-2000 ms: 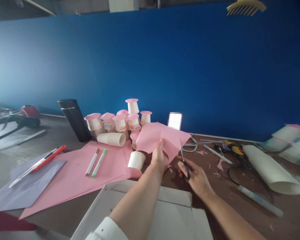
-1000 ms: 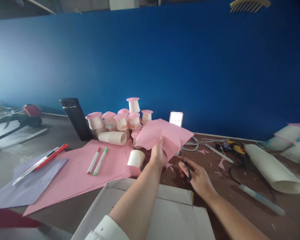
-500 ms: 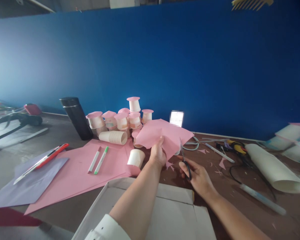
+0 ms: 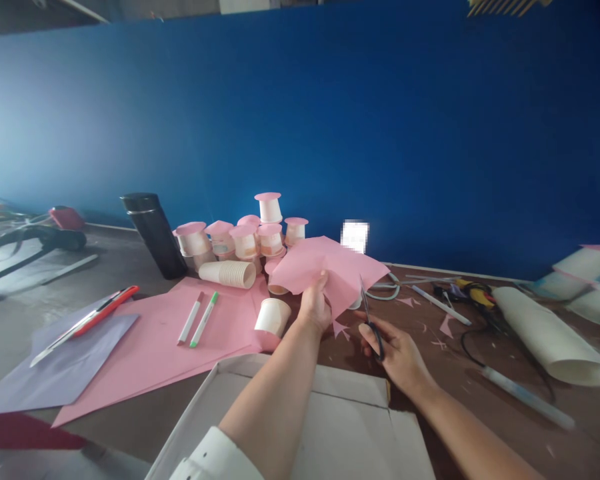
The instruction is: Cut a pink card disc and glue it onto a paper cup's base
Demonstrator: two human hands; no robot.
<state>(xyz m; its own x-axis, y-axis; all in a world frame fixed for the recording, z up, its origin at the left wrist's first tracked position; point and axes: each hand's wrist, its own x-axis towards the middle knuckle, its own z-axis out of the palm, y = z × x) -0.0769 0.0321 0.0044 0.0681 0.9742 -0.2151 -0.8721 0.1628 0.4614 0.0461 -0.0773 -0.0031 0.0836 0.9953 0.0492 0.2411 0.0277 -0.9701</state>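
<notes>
The right hand (image 4: 397, 353) is wrapped round black-handled scissors (image 4: 371, 325), their long axis aimed far and slightly left at pink paper (image 4: 345, 267), gripped (above the surface (image 4: 455, 383)) by the left hand (image 4: 314, 309).

backdrop: blue partition (image 4: 330, 120) | table (image 4: 515, 427): dark brown | light: pale glow (image 4: 10, 127) on partition's left

left hand (image 4: 315, 308) pinching, thumb uppermost — right hand (image 4: 399, 352) curled — both forearms (image 4: 275, 397) stretched forward.

left sleeve (image 4: 217, 459): white, small dark dots | right forearm (image 4: 473, 427): bare
</notes>
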